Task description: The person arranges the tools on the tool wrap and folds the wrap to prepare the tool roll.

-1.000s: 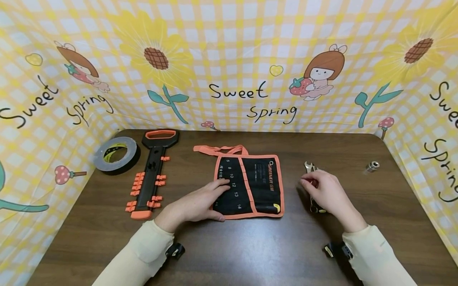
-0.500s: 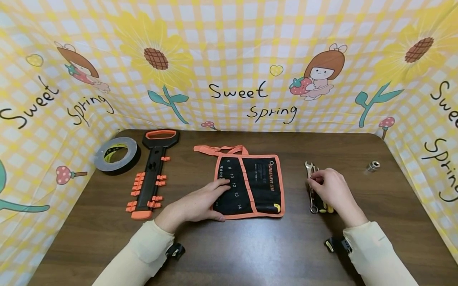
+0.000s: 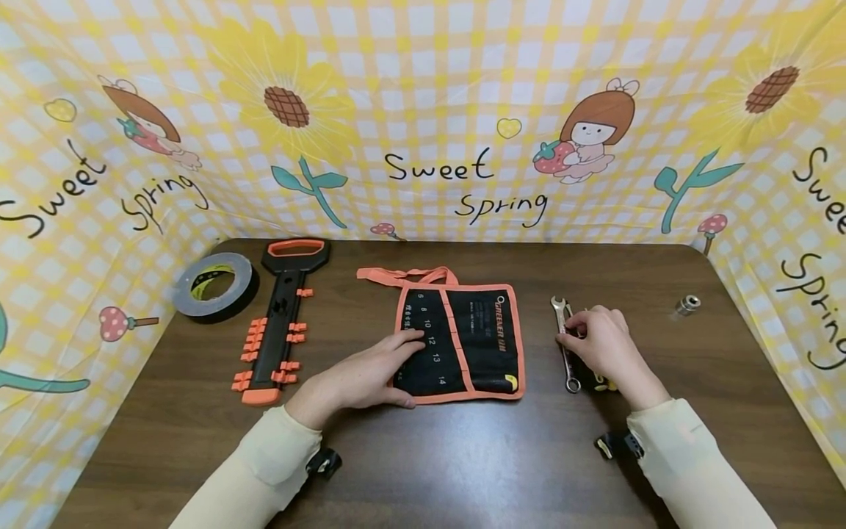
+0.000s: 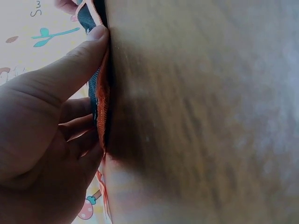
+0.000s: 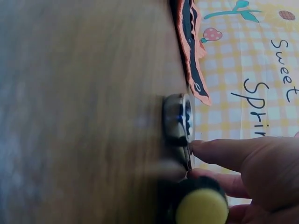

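My left hand [image 3: 366, 369] rests on the left side of a black tool pouch [image 3: 492, 330] with orange trim and printed size numbers. In the left wrist view, its thumb [image 4: 88, 51] lies along the pouch's orange edge [image 4: 102, 107]. My right hand [image 3: 601, 345] pinches the shaft of a silver combination wrench [image 3: 570, 371] between thumb and fingers, right of the pouch. The wrench's ring end [image 5: 176, 120] is close to the camera in the right wrist view. Beside it lies a dark tool with a yellow end [image 5: 202, 209], mostly hidden under my right hand in the head view.
At the left lie a roll of tape [image 3: 241, 294] and a black rack with orange clips [image 3: 280, 316]. A small metal socket [image 3: 689, 305] sits at the far right. Patterned cloth [image 3: 423, 132] walls the table [image 3: 463, 463] at the back and sides.
My right hand has shifted its grasp on the wrench and drawn it slightly left, away from the yellow-ended tool. My left hand stays on the pouch.
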`<state>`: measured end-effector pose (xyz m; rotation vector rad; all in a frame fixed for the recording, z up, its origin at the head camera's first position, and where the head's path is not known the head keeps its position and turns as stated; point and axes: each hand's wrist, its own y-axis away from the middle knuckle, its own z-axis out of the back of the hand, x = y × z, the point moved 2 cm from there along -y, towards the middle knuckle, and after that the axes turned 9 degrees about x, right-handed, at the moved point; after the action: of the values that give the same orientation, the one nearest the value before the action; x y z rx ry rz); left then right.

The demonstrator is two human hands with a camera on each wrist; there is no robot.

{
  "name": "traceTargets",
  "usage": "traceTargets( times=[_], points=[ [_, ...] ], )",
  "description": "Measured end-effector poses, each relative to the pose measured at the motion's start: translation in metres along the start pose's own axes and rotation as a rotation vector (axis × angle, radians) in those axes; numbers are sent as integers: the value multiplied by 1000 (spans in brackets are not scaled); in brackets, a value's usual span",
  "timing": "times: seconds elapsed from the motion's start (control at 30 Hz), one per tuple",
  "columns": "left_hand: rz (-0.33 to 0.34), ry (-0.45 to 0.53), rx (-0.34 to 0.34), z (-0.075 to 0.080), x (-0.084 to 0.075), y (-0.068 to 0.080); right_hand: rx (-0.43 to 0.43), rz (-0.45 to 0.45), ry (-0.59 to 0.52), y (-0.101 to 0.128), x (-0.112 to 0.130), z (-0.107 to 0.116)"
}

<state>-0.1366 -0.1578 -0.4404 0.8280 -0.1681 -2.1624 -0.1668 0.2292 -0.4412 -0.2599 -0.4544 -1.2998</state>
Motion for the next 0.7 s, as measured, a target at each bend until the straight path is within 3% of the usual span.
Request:
traceTargets(
  times=[0.43, 0.7],
  points=[
    [-6, 0, -6, -1, 2, 0, 31, -106, -111, -11, 8, -8],
    [-5, 12, -2, 0, 1, 0, 42, -129, -119, -15, 10, -9]
  ],
)
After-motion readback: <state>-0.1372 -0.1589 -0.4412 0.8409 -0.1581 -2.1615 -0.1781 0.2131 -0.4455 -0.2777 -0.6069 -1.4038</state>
